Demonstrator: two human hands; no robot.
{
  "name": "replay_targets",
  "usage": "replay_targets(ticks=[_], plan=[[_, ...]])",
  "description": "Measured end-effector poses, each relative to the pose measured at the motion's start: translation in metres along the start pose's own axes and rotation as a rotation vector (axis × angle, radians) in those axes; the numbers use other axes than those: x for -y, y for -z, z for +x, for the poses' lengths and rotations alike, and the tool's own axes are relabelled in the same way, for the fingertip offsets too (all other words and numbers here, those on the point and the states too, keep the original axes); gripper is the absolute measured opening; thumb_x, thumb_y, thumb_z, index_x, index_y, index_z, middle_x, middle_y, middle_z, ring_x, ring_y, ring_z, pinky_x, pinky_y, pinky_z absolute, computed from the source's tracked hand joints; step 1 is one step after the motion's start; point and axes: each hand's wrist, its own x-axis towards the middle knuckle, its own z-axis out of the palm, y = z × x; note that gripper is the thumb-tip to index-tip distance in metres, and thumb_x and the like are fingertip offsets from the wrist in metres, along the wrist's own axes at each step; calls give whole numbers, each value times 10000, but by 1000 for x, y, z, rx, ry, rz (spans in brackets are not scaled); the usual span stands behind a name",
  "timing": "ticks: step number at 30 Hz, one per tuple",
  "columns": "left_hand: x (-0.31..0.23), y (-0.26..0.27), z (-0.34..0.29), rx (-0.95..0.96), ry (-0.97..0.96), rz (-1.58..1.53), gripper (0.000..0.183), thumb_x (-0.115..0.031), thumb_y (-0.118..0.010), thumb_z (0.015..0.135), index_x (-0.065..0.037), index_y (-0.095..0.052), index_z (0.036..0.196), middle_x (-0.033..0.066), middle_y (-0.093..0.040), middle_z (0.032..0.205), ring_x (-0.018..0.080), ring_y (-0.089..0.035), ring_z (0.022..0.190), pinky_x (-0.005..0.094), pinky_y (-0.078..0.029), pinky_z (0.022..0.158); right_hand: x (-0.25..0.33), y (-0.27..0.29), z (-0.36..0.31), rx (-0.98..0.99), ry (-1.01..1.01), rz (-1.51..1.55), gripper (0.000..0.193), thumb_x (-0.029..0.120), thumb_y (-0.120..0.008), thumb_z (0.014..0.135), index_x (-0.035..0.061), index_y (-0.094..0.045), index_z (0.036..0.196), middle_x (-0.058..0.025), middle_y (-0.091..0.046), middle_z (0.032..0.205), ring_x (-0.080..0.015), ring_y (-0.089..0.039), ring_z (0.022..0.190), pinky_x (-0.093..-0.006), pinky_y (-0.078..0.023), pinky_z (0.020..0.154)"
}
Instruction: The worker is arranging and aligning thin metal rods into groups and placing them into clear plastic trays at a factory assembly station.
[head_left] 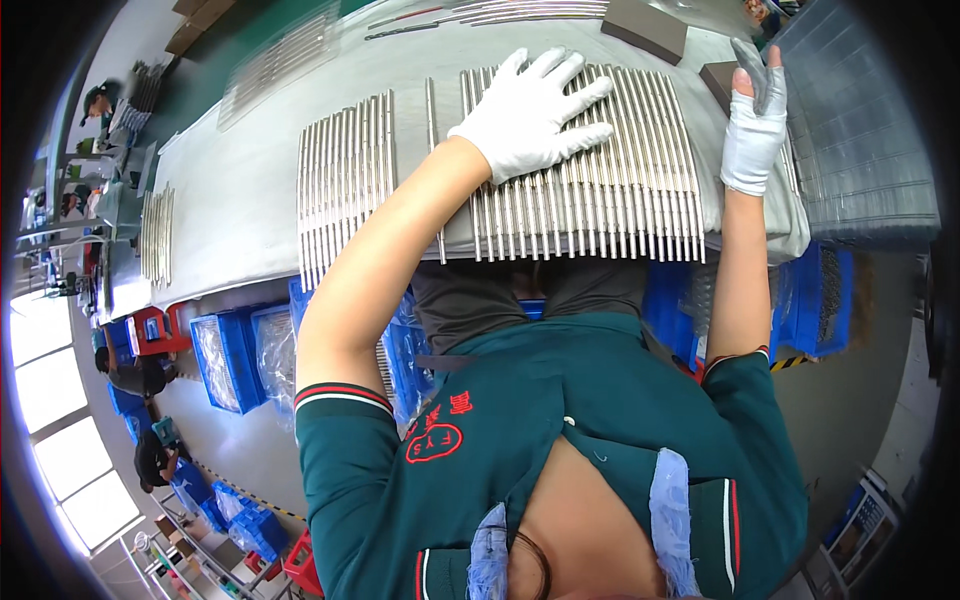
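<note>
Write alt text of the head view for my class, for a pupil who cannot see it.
A person's gloved left hand is spread over a row of slim metal rods on a cloth-covered table, while the gloved right hand, two digits' tips bare, is right of the row. A smaller group of rods lies left; blue crates show below.

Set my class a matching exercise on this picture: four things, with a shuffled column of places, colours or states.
1. Left hand
2. Right hand
3. Lone rod
4. Shirt

A. Dark green, red-and-white trim
B. Spread over the larger group of rods
C. Between the larger group and the smaller group of rods
D. Raised, with bare fingertips

Pairs: 1-B, 2-D, 3-C, 4-A
</note>
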Motion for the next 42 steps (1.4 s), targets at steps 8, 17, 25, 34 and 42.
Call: replay_targets(ticks=[8,17,25,34,42], plan=[[20,14,-24,33,-14,75,568,-499,-385,921,-128,-442,1347,192,-444,1341,345,-376,1278,470,-260,1068,0,3,-1,-32,22,-23,519,173,-597,910,23,-398,1366,-116,-513,1302,-159,-524,1113,-269,-391,970],[61,42,-90,148,180,165,540,-457,-404,928,-140,-423,1365,204,-434,1353,354,-379,1273,477,-258,1065,-15,0,2,269,-71,91,625,221,-652,844,12,-385,1368,-165,-544,1240,-233,-520,1128,-321,-409,959],[86,66,-143,190,368,235,550,-452,-434,924,-137,-416,1374,186,-400,1395,330,-337,1318,510,-217,1079,24,-4,9,1139,583,-425,760,690,-362,834,191,-371,1407,-133,-352,1439,-320,-292,1346,-432,-219,1117],[126,59,-215,43,611,84,550,-414,-478,918,-76,-437,1351,220,-406,1378,380,-330,1305,428,-240,1080,39,-50,-16,1330,782,-360,528,438,-453,899,203,-428,1370,-147,-315,1453,-335,-260,1353,-439,-167,1136],[126,56,-214,1,630,10,528,-407,-466,928,-78,-451,1340,200,-410,1382,334,-333,1316,437,-209,1093,60,-99,-39,1233,901,-293,530,454,-383,933,148,-428,1364,-151,-382,1410,-300,-330,1324,-421,-213,1115]])
